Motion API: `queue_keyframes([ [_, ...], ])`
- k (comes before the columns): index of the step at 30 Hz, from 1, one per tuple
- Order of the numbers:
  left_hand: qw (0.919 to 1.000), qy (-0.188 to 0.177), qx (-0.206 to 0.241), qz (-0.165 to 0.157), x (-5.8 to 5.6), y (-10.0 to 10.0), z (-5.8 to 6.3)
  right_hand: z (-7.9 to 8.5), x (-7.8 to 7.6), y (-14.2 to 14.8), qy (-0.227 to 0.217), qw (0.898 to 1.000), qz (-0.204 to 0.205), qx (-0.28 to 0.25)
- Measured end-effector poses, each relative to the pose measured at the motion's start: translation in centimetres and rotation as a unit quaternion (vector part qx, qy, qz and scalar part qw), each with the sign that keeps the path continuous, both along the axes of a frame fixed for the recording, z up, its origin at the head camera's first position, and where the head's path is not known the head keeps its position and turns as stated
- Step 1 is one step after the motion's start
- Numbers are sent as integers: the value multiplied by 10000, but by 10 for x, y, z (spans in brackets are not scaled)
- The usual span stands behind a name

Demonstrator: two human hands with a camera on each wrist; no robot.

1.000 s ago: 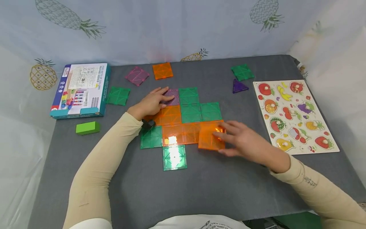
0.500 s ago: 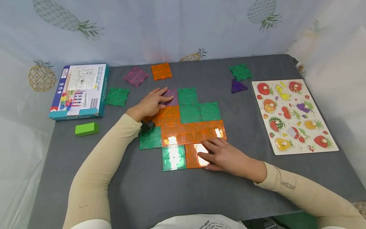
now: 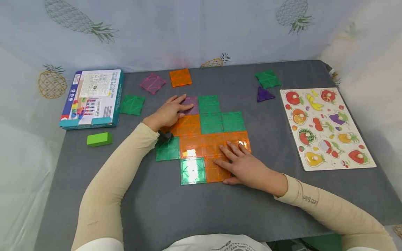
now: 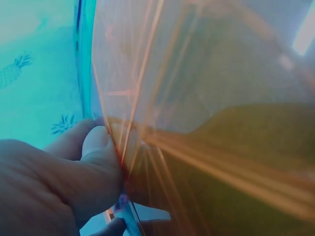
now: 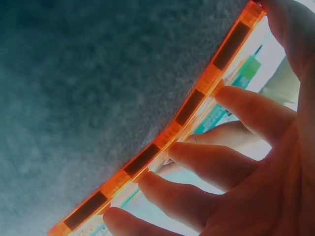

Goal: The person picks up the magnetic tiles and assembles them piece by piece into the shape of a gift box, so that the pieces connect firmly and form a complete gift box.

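Note:
Translucent square magnetic tiles lie edge to edge in a flat patch mid-table. My left hand (image 3: 168,113) rests over the patch's far left corner, touching a purple tile (image 3: 191,105) and near an orange tile (image 3: 190,125). In the left wrist view its thumb (image 4: 101,164) lies against an orange tile edge. My right hand (image 3: 248,169) has its fingers spread, their tips on the front orange tile (image 3: 213,174) and the orange row (image 3: 213,143) behind it. A glossy green tile (image 3: 193,170) adjoins that front tile on its left. Dark bars show in the orange edges (image 5: 142,160) from the right wrist.
Loose tiles lie at the back: pink (image 3: 153,83), orange (image 3: 180,77) and green (image 3: 268,79), plus a purple triangle (image 3: 265,94). At left are a boxed set (image 3: 91,97), a green tile (image 3: 132,105) and a green block (image 3: 99,139). A fruit puzzle board (image 3: 328,129) lies right.
My right hand brought a tilted orange tile forward and left and laid it beside the front green tile. Its fingers then spread over that tile and the orange row. The left hand stayed in place.

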State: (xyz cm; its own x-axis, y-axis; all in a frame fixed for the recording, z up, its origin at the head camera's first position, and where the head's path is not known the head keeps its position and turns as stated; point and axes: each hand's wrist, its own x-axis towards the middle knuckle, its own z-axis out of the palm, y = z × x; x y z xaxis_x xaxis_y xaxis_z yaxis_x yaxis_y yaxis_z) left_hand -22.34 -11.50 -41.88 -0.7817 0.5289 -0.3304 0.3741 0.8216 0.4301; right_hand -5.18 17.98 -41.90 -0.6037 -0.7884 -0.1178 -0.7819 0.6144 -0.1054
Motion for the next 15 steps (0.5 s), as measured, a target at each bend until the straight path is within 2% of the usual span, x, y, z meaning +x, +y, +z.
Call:
queue_keyframes([
  [7, 10000, -65, -11, -4, -10, 6, 1, 2, -9, 1, -41, 9996, -212, 171],
  [15, 9994, 7, -341, -35, -20, 13, 7, 0, -19, 4, -258, 9991, -341, 28],
])
